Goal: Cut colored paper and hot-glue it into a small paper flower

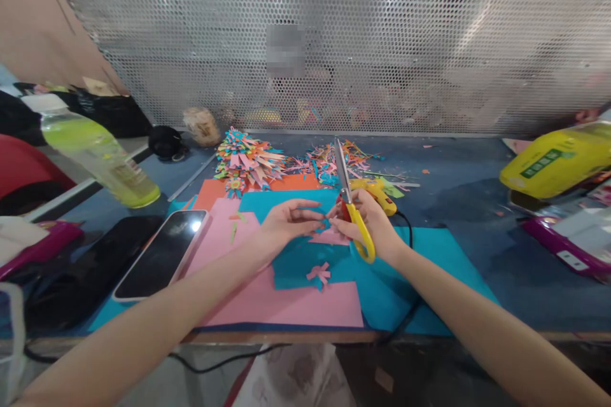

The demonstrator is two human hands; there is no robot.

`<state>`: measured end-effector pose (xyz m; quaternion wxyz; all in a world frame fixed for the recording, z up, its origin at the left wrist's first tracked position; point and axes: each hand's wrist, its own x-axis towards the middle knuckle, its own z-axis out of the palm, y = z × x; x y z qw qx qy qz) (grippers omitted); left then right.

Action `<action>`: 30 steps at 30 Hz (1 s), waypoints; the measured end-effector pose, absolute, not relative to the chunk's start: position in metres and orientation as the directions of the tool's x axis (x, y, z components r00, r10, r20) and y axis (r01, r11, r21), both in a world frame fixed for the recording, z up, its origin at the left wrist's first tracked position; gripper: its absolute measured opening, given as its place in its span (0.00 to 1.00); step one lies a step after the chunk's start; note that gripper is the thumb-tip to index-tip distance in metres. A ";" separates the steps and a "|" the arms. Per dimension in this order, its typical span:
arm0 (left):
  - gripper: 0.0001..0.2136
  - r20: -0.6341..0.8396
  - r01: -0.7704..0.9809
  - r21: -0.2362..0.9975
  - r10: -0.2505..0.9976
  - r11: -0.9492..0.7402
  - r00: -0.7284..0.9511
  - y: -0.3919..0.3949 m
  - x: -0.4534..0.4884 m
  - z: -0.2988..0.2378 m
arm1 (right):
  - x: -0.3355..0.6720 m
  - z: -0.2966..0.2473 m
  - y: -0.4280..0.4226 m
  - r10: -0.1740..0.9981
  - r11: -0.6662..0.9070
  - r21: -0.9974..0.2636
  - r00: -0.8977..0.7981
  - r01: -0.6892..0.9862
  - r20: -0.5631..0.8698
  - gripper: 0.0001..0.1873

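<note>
Scissors (361, 232) with yellow handles hang in my right hand (375, 219), blades pointing up and away. The thumb and a finger of that hand also reach toward my left fingertips. My left hand (292, 221) faces it over the blue paper, fingers and thumb drawn together near a tiny blue bit too small to make out. Beneath the hands lies a piece of pink paper (329, 238). Closer to me, a small pink paper-strip flower (319, 274) rests on the blue sheet (296, 267). Behind my right hand is a yellow hot glue gun (382, 194).
Fringed paper flowers (248, 162) are piled at the back, beside loose paper strips (341, 162). Pink sheets (296, 308) spread toward the table edge. A phone (165, 254) and a tilted bottle (102, 156) stand left; a yellow pack (556, 159) lies right. Perforated metal (229, 32) rises behind.
</note>
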<state>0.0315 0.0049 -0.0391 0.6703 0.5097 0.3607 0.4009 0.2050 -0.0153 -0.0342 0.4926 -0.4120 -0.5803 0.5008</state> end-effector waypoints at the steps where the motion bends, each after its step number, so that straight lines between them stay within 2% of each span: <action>1: 0.20 -0.066 -0.171 0.974 0.904 0.151 0.422 0.005 0.031 -0.039 | 0.205 -0.033 -0.016 0.972 0.156 -0.988 -0.178 -0.014 0.156 0.22; 8: 0.19 -0.039 -0.198 0.970 0.896 0.140 0.443 0.004 0.029 -0.039 | 0.202 -0.034 -0.017 0.974 0.141 -0.990 -0.183 0.014 0.137 0.21; 11: 0.18 -0.032 -0.194 0.972 0.890 0.134 0.455 0.003 0.030 -0.044 | 0.202 -0.038 -0.017 0.967 0.186 -0.980 -0.190 0.064 0.171 0.18; 15: 0.18 -0.023 -0.137 0.986 0.885 0.097 0.464 0.004 0.027 -0.041 | 0.202 -0.039 -0.015 0.976 0.164 -0.984 -0.155 0.068 0.152 0.18; 18: 0.18 0.005 0.011 1.000 0.904 -0.011 0.427 0.010 0.014 -0.029 | 0.203 -0.038 -0.013 0.987 0.110 -0.992 -0.124 0.054 0.103 0.19; 20: 0.17 0.055 0.186 0.972 0.905 -0.146 0.422 0.014 0.000 -0.019 | 0.204 -0.038 -0.012 0.986 0.104 -0.992 -0.138 0.066 0.094 0.20; 24: 0.16 0.057 0.507 0.809 0.897 -0.299 0.439 0.019 -0.025 -0.009 | 0.206 -0.040 -0.011 0.982 0.132 -0.985 -0.153 0.110 0.115 0.18; 27: 0.14 0.029 0.630 0.691 0.884 -0.355 0.467 0.015 -0.029 -0.011 | 0.205 -0.043 -0.011 0.981 0.163 -0.972 -0.132 0.170 0.142 0.17; 30: 0.16 0.012 0.698 0.587 0.866 -0.411 0.500 0.010 -0.029 -0.015 | 0.205 -0.045 -0.012 0.971 0.223 -0.930 -0.154 0.294 0.184 0.16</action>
